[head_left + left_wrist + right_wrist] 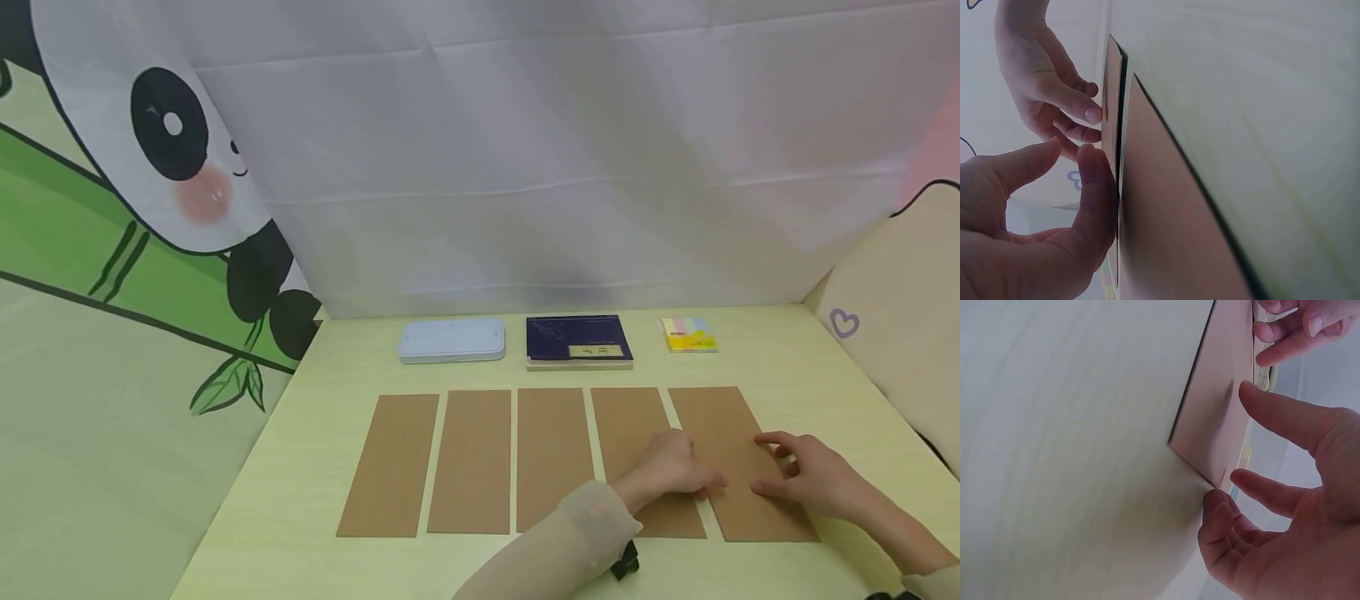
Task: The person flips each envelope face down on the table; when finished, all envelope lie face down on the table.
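Several brown cardboard rectangles lie side by side on the table. My left hand (670,468) is over the gap between the second-from-right cardboard piece (626,425) and the rightmost cardboard piece (708,437), fingers loosely bent. In the left wrist view the fingertips of my left hand (1041,225) touch the cardboard along that gap. At the right edge of the rightmost piece, my right hand (817,477) has its thumb and fingers spread apart. The right wrist view shows my right hand (1297,506) with curled lower fingers touching the cardboard edge and nothing gripped.
Behind the row stand a white flat case (452,340), a dark blue book (579,340) and a pack of coloured sticky notes (688,335). Three more cardboard pieces, including the leftmost cardboard piece (390,467), lie to the left. A printed cloth (525,167) hangs behind the pale table (270,508).
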`<state>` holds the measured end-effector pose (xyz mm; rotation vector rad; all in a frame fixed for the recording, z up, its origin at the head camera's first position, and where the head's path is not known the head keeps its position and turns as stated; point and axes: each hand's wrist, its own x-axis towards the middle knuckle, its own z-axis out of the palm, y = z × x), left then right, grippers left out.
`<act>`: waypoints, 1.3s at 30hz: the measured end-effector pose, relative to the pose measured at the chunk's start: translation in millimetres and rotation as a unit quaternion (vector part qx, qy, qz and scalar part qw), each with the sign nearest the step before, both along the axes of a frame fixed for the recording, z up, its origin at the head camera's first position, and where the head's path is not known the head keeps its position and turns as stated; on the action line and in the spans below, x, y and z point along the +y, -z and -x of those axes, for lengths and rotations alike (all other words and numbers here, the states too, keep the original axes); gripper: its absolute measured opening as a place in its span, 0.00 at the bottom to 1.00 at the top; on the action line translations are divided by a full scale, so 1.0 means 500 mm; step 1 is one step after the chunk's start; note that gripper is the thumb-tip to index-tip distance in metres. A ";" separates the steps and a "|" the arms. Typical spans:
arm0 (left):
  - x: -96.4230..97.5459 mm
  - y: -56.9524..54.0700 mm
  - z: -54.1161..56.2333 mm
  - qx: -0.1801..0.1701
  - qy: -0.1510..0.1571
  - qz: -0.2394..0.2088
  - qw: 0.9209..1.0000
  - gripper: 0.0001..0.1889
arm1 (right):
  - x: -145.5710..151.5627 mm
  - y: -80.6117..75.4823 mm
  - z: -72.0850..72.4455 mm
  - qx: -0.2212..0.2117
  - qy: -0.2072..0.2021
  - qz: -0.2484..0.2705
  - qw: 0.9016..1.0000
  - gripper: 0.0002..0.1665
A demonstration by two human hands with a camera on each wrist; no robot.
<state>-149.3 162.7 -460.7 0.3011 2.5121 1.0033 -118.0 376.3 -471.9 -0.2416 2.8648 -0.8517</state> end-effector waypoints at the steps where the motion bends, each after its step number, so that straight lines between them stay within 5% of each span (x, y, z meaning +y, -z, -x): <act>1: -0.002 0.001 0.000 0.006 0.007 -0.007 1.000 0.17 | 0.001 -0.001 0.001 0.002 0.000 -0.001 1.000 0.41; 4: -0.007 0.003 0.001 0.020 0.026 -0.030 0.999 0.16 | 0.003 -0.004 0.001 0.005 0.006 -0.005 1.000 0.41; 10: -0.027 -0.002 0.012 0.024 0.049 -0.083 0.995 0.32 | 0.004 -0.001 0.009 0.014 0.008 -0.005 1.000 0.43; 21: -0.112 -0.007 0.036 0.076 0.035 -0.098 0.992 0.34 | 0.007 0.012 0.028 0.098 0.004 -0.022 0.995 0.38; 31: -0.261 -0.014 0.072 0.067 0.001 -0.153 0.986 0.35 | 0.010 0.010 0.032 0.100 0.020 -0.037 0.994 0.35; 39: -0.412 -0.037 0.082 0.095 -0.023 -0.133 0.986 0.34 | 0.011 0.006 0.030 0.096 0.014 -0.028 0.995 0.35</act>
